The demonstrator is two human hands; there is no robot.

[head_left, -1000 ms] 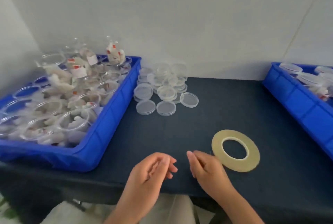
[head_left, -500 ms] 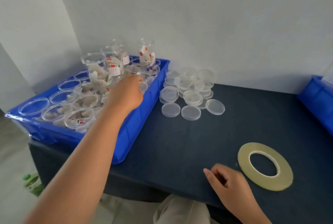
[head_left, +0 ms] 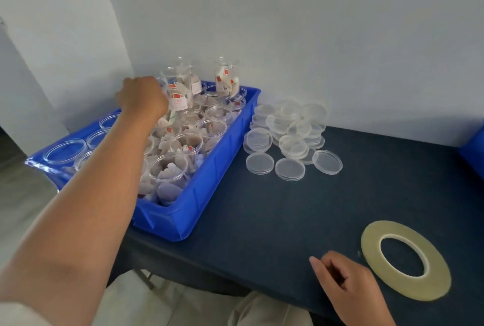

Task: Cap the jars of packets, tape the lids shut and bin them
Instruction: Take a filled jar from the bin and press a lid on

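The open clear jars (head_left: 187,142), stuffed with white packets, some marked in red, stand packed together in a blue bin (head_left: 199,194) at the left end of the dark worktop (head_left: 275,220); a few jars at the back, such as one (head_left: 227,79) near the bin's far right corner, rise above the rest. The left hand (head_left: 142,96) reaches across the bin to its far side, back of the hand toward the camera, right up against a raised jar (head_left: 180,89); its fingers are hidden behind the hand, so I cannot tell whether the grip has closed on that jar. Just right of the bin a heap of clear round lids (head_left: 290,137) lies on the worktop, some stacked, some single and flat at the front. Nearer the front edge a roll of yellowish tape (head_left: 434,286) lies flat, and just left of it the right hand (head_left: 345,278) rests on the worktop, its grip loose, fingers lightly curled, holding nothing. A second blue bin (head_left: 475,147) shows only its corner at the right edge, against the pale wall (head_left: 314,37).
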